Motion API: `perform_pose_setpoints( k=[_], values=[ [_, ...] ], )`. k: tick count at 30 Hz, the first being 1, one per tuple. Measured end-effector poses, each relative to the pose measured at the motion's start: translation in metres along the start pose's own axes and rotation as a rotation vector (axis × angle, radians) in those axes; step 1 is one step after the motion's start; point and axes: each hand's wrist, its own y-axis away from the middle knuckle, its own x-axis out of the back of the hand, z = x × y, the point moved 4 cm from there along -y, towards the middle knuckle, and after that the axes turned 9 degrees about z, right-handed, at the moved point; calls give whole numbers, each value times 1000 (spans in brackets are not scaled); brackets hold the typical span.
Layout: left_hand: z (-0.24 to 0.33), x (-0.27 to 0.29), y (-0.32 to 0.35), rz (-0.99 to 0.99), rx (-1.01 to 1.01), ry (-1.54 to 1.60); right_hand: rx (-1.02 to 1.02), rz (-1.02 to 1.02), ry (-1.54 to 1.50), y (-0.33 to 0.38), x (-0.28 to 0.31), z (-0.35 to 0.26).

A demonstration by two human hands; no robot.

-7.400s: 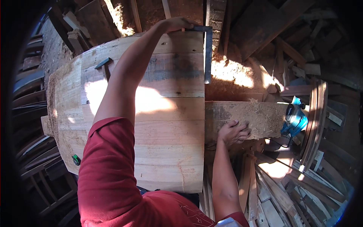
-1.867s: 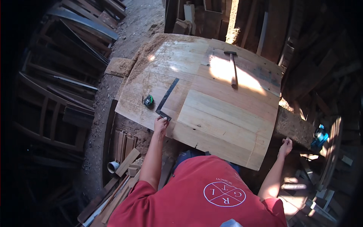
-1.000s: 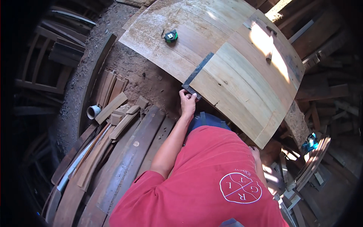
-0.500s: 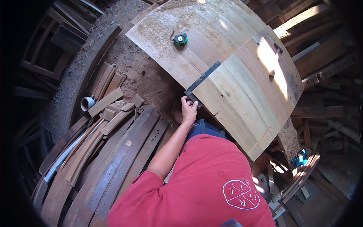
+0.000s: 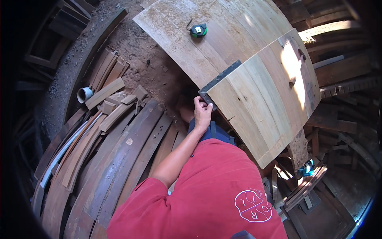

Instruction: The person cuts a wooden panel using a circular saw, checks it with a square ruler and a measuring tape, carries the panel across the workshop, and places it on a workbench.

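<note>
My left hand (image 5: pixel 203 114) is closed around the short leg of a dark metal carpenter's square (image 5: pixel 221 76), its fingers and thumb pinching it. The square's longer leg lies along the left end of a pale wooden panel (image 5: pixel 254 107), and its corner sits at the panel's near left corner. That panel rests on top of a larger wooden board surface (image 5: pixel 223 47), dusted with sawdust. My right hand is out of view.
A green and black tape measure (image 5: pixel 198 30) lies on the larger surface. A small dark object (image 5: pixel 292 81) rests on the sunlit right part. Long planks (image 5: pixel 119 167) and wood offcuts (image 5: pixel 113 103) are stacked at left, near a white pipe end (image 5: pixel 84 95). A turquoise tool (image 5: pixel 306 169) sits lower right.
The whole view has shifted slightly, so the panel and tape measure appear a little higher and to the right. My left hand keeps its hold on the square at the same corner.
</note>
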Motion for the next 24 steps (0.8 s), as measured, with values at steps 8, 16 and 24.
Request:
perform_pose_setpoints(
  k=[8, 16, 24],
  values=[
    [17, 0, 3, -5, -78, -197, 23, -16, 1, -3, -1, 4],
    [16, 2, 5, -15, -116, -184, 48, -34, 19, -10, -6, 10],
    [-5, 0, 1, -54, -82, -71, 50, -42, 44, -9, -6, -3]
  ],
)
